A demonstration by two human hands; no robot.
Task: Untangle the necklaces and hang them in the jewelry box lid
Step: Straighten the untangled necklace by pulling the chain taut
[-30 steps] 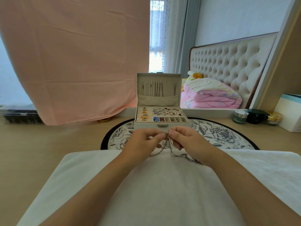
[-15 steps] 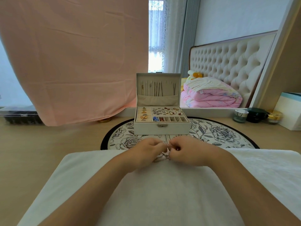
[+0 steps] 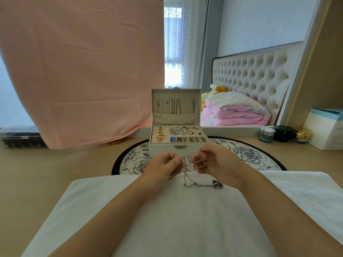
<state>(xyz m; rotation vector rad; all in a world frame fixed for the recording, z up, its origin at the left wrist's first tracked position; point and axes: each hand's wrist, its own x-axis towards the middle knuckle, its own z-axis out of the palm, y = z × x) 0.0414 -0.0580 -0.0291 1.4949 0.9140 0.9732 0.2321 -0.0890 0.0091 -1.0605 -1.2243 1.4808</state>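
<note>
A tangle of thin necklace chains (image 3: 187, 178) hangs between my hands above a white towel (image 3: 167, 219). My left hand (image 3: 163, 166) pinches the chains at its fingertips. My right hand (image 3: 215, 162) pinches a silver chain stretched toward the left hand, with a second strand across its fingers. A dark ring-shaped pendant (image 3: 217, 184) at a chain's end lies on the towel under my right wrist. The open white jewelry box (image 3: 178, 145) stands just beyond my hands. Its upright lid (image 3: 176, 93) has several chains hanging in it.
The box sits on a round floral mat (image 3: 246, 154) on a wooden tabletop. Cosmetic jars (image 3: 284, 133) and a white-blue carton (image 3: 326, 128) stand at the right. A pink cloth (image 3: 78, 71) hangs at the left over a mirror, with a dark tray (image 3: 20, 137) below it.
My hands have risen off the towel and moved slightly apart, pulling the chains up and stretching a strand between them. The pendant has come into view on the towel.
</note>
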